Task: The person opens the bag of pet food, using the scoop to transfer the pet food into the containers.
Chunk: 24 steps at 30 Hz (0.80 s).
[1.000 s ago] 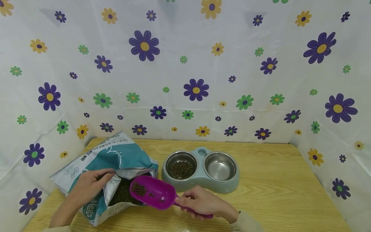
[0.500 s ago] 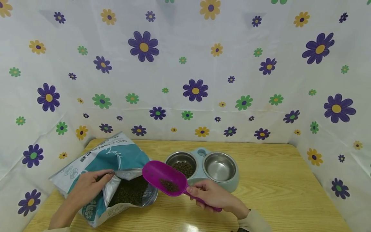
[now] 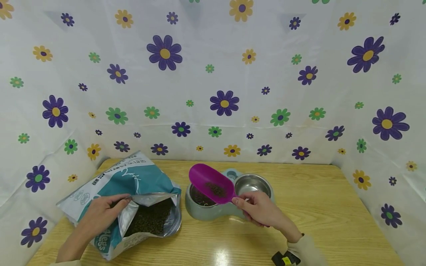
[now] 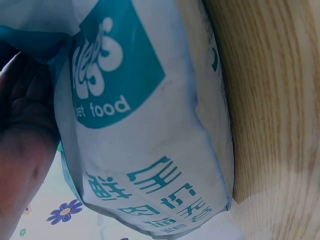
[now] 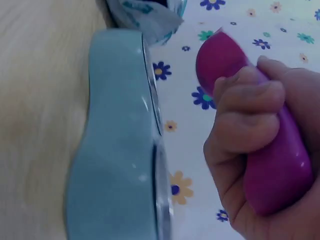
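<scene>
My right hand (image 3: 257,208) grips the handle of a purple scoop (image 3: 203,173), its fingers curled round the handle (image 5: 277,165) in the right wrist view. A small heap of brown kibble (image 3: 216,189) lies in the scoop, which is raised over the left bowl of a blue-grey double pet feeder (image 3: 213,212). The left steel bowl, partly hidden by the scoop, holds kibble; the right steel bowl (image 3: 251,184) shows bare metal. My left hand (image 3: 101,214) pinches the rim of an open teal and white pet food bag (image 3: 146,179) with kibble inside.
A wooden table (image 3: 309,214) carries the bag and the feeder. A white curtain with flower prints (image 3: 213,81) surrounds it at the back and sides. A black wrist strap (image 3: 285,258) shows near the right sleeve.
My right hand has carried the scoop from the bag's mouth up and right to over the left bowl. Kibble has slid toward the handle end. My left hand stays on the bag.
</scene>
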Tool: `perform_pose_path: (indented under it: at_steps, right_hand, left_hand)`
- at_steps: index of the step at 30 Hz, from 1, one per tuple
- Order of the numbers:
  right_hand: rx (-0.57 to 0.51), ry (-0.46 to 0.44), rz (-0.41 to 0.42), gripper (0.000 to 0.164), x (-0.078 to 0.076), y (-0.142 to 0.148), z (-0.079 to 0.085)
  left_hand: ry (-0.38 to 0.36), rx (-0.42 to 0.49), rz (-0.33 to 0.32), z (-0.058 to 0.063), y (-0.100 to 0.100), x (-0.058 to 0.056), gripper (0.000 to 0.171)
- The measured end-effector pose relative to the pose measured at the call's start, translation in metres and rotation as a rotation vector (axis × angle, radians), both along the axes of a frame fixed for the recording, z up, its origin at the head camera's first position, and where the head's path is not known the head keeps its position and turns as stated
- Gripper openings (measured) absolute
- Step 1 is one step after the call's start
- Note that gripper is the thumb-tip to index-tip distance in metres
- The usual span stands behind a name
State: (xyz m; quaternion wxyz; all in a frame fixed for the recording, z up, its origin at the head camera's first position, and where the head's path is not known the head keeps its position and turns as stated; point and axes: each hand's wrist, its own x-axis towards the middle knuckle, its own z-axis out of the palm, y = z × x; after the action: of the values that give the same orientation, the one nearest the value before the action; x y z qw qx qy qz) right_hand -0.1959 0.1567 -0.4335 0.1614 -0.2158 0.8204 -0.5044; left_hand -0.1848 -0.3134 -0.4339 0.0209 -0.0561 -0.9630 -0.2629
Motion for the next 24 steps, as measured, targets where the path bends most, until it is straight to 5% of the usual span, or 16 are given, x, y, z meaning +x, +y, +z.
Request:
perform_pose_path:
  at_steps: [6, 17, 24]
  right_hand:
    - [0.273, 0.303, -0.102, 0.038, -0.005, 0.002, 0.008]
    - [0.517, 0.462, -0.183, 0.039, -0.004, -0.011, 0.022]
    - [0.669, 0.595, -0.154, 0.045, -0.012, -0.017, 0.031]
  left_hand:
    - [0.013, 0.011, -0.001, -0.001, 0.0, 0.001, 0.039]
    - [0.017, 0.017, -0.004, -0.002, 0.001, 0.002, 0.038]
    - [0.032, 0.018, -0.008, 0.0, 0.0, 0.002, 0.036]
